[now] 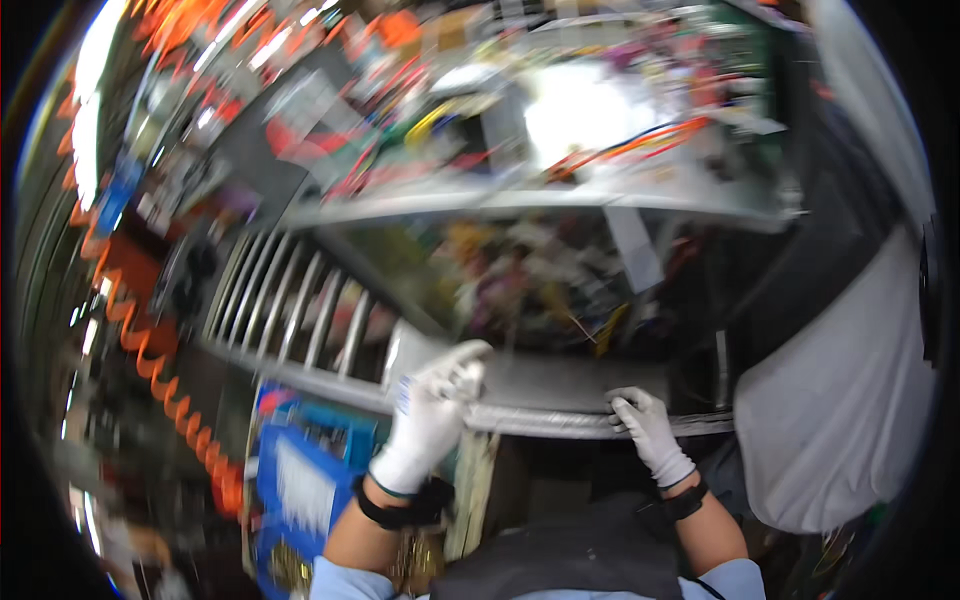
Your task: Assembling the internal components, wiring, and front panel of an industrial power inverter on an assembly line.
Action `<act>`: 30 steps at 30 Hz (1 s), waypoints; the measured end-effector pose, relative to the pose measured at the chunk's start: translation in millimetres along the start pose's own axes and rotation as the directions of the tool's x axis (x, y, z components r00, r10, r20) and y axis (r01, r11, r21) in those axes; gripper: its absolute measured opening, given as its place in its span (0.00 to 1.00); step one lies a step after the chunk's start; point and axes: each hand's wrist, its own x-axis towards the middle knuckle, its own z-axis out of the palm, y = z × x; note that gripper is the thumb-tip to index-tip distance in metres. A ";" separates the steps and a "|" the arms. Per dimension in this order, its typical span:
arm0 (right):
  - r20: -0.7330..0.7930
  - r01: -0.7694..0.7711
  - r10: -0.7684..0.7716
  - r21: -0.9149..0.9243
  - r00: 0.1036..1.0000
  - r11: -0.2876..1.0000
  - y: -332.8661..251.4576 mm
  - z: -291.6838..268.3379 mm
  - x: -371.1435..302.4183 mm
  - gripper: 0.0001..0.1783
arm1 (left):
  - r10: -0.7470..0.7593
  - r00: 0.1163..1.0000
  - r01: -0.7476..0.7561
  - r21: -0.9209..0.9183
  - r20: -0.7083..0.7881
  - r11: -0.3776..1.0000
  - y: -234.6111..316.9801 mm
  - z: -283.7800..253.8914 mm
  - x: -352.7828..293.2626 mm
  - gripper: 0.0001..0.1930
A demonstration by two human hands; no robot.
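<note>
Both white-gloved hands meet a blurred grey metal rail [560, 420]: right hand [648, 428] fingers curl over it; left hand [432, 420] fingers apart, touching it.

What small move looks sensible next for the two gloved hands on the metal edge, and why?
Probably a pause to steady both grips. The left hand and right hand, both in white gloves, rest on the grey metal edge of the cluttered workbench, fingers curled over it. The picture is heavily motion-blurred, so what lies beyond cannot be told clearly.
</note>
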 end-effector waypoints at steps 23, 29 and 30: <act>0.587 0.571 -0.093 -0.720 0.804 0.394 63.0 243.8 -55.8 0.26 | -0.086 0.865 0.308 0.389 -0.494 0.868 -143.7 -119.3 -260.8 0.10; 0.608 0.455 0.138 -0.708 0.782 0.540 78.7 211.4 -60.9 0.31 | -0.387 0.881 0.472 0.559 -0.272 0.682 -216.7 -63.5 -175.5 0.20; 0.602 0.450 0.109 -0.694 0.791 0.562 80.0 199.3 -57.9 0.29 | -0.445 0.866 0.496 0.502 -0.227 0.709 -229.2 -60.8 -169.5 0.20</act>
